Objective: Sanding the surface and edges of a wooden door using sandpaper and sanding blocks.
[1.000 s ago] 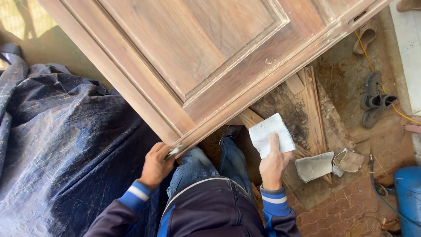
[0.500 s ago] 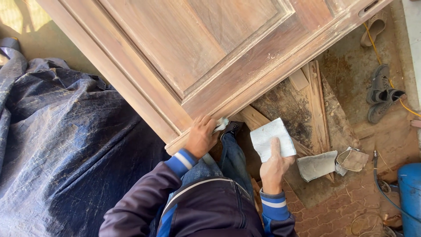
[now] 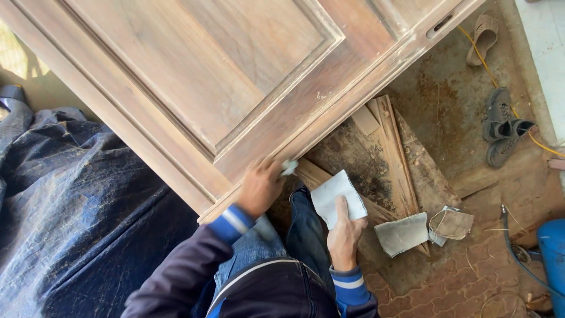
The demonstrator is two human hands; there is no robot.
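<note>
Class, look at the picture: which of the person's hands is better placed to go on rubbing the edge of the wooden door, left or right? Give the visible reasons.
Left. The left hand presses a small pale pad against the wooden door at its lower edge. The right hand holds a pale sheet off the door.

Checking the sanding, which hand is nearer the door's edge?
Left. The left hand rests on the door at its lower edge, pressing a small pale piece against it. The right hand is below, off the door, holding a white sheet.
</note>
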